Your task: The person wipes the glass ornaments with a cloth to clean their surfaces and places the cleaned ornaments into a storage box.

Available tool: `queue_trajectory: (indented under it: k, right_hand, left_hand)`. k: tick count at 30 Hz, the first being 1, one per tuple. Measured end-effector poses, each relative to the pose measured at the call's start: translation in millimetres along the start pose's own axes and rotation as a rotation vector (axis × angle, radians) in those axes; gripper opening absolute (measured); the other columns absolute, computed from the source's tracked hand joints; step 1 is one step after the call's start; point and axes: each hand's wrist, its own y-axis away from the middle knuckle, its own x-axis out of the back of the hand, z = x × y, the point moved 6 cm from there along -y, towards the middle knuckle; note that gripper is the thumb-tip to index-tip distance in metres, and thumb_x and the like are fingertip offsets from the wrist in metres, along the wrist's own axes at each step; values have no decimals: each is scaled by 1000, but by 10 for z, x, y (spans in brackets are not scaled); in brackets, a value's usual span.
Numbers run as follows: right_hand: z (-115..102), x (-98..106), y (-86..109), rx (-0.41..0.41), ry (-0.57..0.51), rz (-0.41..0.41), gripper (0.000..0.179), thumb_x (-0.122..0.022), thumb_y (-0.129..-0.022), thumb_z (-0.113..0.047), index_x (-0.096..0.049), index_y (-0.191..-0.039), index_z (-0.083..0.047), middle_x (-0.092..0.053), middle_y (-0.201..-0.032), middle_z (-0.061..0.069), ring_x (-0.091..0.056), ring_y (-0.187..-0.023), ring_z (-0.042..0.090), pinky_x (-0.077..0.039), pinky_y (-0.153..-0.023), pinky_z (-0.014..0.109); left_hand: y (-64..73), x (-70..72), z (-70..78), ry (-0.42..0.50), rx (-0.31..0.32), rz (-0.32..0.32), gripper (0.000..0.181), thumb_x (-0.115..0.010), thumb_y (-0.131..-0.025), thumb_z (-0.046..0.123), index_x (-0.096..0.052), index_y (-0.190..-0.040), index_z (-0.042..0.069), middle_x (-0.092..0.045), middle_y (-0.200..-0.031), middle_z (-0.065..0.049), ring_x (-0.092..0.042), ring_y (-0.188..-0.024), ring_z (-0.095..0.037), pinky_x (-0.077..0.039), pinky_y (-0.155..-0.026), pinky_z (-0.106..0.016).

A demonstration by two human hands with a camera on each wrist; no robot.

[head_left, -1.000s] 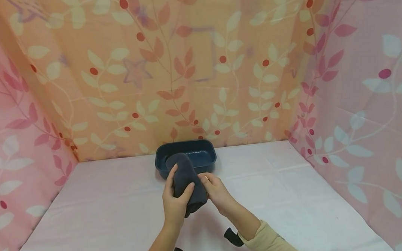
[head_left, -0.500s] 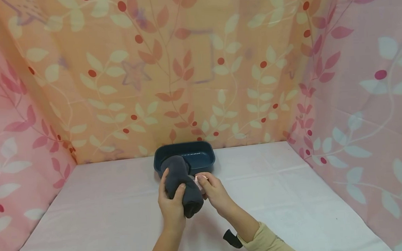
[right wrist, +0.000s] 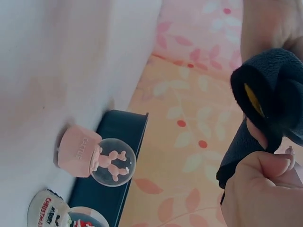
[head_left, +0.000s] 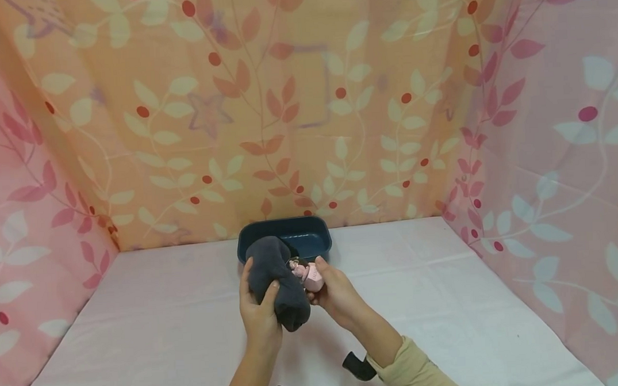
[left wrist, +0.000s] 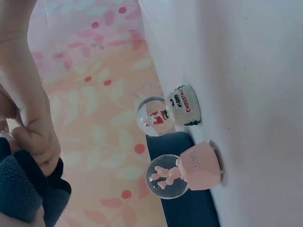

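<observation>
A rolled dark grey-blue plush cloth (head_left: 277, 275) is held above the table, with a dark smooth edge and a yellow bit (right wrist: 254, 99) inside its fold. My left hand (head_left: 259, 310) grips it from the left, thumb across its face. The right hand (head_left: 339, 295) is at its right side; in the right wrist view its curled fingers (right wrist: 260, 189) hold the cloth's edge. A pink-based snow globe (left wrist: 201, 165) and a white "Merry Christmas" one (left wrist: 184, 105) stand on the table. Pink pieces (head_left: 313, 278) show between cloth and right hand in the head view.
A dark blue plastic bin (head_left: 315, 224) stands at the table's back edge, beyond the hands. White cloth covers the table (head_left: 427, 280). Flowered curtains (head_left: 362, 116) hang at the back and both sides.
The cloth and left hand have shifted slightly left. The cloth's right side has drawn away from the right hand, baring pink pieces between them that were hidden a second ago.
</observation>
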Motion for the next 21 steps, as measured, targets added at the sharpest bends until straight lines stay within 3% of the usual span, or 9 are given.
queue_trajectory:
  k: [7,11,16,21]
  right_hand:
    - [-11,78,14,-73,-129,33,51,-32,-105,-43,-45,-125,3,-52,-89,5,-46,-69,13,-40,-66,23]
    - [-75,118,12,-58,-136,43,53,-36,-104,-44,-42,-127,3,-51,-92,5,-45,-72,13,-38,-65,22]
    - [-121,171,4,-33,-82,68,45,-41,-104,-39,-48,-120,3,-48,-89,4,-43,-75,15,-36,-64,23]
    - [-96,177,-6,-19,6,84,42,-45,-103,-38,-51,-111,3,-47,-86,4,-43,-74,16,-35,-63,25]
  left_hand:
    - [0,0,-43,-10,32,-21,65,-51,-89,-13,-37,-147,13,-35,-143,-16,-50,-116,-22,-51,-87,-26]
    - [-26,23,-31,42,43,-46,67,-51,-89,-15,-34,-148,13,-34,-142,-15,-51,-115,-21,-51,-88,-26]
    - [-44,42,88,61,-25,-101,69,-52,-86,-18,-41,-144,16,-38,-136,-11,-52,-113,-20,-50,-90,-25]
    - [-15,-5,176,-81,-101,-223,68,-57,-83,-18,-51,-137,23,-46,-127,-7,-55,-108,-19,-52,-86,-26]
